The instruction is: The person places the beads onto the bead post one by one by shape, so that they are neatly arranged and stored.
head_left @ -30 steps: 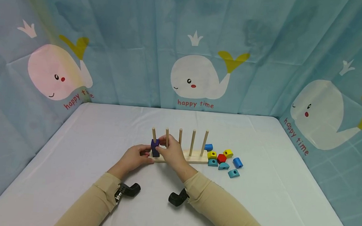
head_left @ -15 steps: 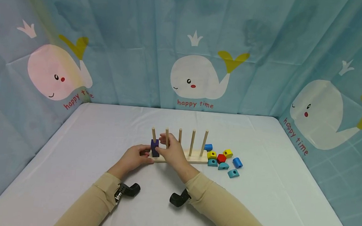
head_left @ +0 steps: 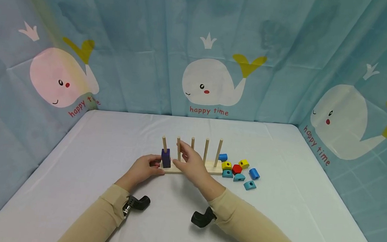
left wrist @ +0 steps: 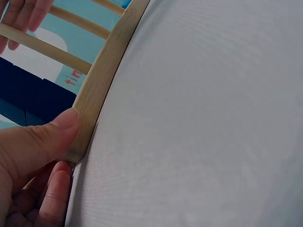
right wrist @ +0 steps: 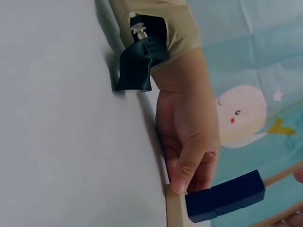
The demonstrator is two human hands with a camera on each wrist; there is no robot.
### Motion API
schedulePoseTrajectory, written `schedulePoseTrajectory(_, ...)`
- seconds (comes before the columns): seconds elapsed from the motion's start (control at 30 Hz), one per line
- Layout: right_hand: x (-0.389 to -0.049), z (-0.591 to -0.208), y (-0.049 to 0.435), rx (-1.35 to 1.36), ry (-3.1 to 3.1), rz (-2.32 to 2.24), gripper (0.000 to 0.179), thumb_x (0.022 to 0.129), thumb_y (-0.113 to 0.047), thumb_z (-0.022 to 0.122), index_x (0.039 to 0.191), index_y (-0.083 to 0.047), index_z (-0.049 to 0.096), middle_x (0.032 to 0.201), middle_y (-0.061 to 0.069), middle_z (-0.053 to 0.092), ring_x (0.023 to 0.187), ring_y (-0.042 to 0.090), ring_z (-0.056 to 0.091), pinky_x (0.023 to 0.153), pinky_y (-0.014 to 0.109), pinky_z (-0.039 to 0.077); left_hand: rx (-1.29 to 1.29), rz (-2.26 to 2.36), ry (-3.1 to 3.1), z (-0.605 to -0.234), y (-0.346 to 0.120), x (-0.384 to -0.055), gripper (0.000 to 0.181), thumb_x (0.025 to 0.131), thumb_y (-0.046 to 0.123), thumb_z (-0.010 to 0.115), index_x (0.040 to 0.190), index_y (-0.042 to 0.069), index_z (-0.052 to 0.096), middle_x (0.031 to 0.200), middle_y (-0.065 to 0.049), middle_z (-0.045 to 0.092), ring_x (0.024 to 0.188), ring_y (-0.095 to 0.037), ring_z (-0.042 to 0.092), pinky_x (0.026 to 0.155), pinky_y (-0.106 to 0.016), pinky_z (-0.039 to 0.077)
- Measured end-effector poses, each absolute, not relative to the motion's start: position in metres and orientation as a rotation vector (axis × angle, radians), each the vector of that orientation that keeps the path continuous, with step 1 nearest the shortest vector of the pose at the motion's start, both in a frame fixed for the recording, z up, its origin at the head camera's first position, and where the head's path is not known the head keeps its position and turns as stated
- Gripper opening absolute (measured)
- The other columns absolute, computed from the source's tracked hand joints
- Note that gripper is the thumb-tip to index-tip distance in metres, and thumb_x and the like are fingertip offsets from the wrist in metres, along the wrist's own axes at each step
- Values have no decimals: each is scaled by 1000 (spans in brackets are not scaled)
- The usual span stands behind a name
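My left hand (head_left: 142, 169) grips the left end of a wooden peg board (head_left: 215, 170). Its thumb (left wrist: 64, 125) presses the base's edge, while the other fingers curl under the corner. On the leftmost peg sits a stack of dark purple-blue blocks (head_left: 165, 159); seams between the blocks show in the right wrist view on the stack (right wrist: 227, 196). The right hand (head_left: 193, 166) hovers by the second peg (head_left: 178, 148), apart from the stack, with nothing held. Its loose fingers (left wrist: 21, 21) appear at the upper left of the left wrist view. The other pegs carry no blocks.
Right of the board lie loose blocks: blue cylinders (head_left: 254, 174), yellow blocks (head_left: 243, 164), a red hexagon (head_left: 237, 169) and teal half-rounds (head_left: 250, 185). A black wrist camera (head_left: 203, 218) juts from each sleeve. A whale-print curtain (head_left: 142, 76) surrounds the white table (head_left: 118, 130).
My right hand has let go of the purple-blue stack and moved a little to the right. The stack stays on its peg. My left hand has not moved.
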State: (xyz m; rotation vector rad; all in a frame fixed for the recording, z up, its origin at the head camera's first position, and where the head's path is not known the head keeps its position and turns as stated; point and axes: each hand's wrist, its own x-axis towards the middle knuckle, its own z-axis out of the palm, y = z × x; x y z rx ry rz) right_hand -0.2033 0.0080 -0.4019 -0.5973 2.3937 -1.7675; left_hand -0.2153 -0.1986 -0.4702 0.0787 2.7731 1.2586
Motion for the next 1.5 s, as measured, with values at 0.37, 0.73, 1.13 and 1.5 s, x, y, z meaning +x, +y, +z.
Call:
schedulePoseTrajectory(0.37, -193, -393, 46, -663, 2441, -1684, 51, 85, -11, 65, 132, -17, 47, 128, 2, 54, 118, 17, 49, 99, 37, 36, 83, 1238, 2785, -470, -200, -216, 62, 69, 28, 80, 122, 5, 58, 96, -3, 63, 89, -16, 55, 79, -34, 43)
schedulePoseTrajectory(0.73, -194, -395, 103, -593, 2551, -1555, 31, 84, -13, 66, 115, -11, 61, 114, 0, 62, 110, 18, 55, 94, 37, 41, 69, 1251, 2781, -469, -198, -216, 60, 69, 25, 80, 122, 7, 59, 94, -2, 63, 87, -15, 54, 78, -32, 43)
schedulePoseTrajectory(1.13, -195, -409, 167, -402, 2650, -1430, 26, 85, -5, 62, 111, -3, 63, 111, 11, 62, 98, 22, 60, 80, 32, 50, 48, 1256, 2766, -469, -197, -215, 61, 70, 26, 79, 123, 6, 58, 96, -2, 62, 89, -16, 54, 80, -35, 43)
schedulePoseTrajectory(1.5, -191, -421, 211, -206, 2713, -1266, 25, 87, -13, 61, 112, -7, 62, 108, 9, 62, 93, 21, 57, 78, 31, 50, 35, 1276, 2751, -471, -198, -215, 62, 69, 28, 80, 123, 7, 58, 96, -3, 62, 89, -16, 54, 80, -35, 43)
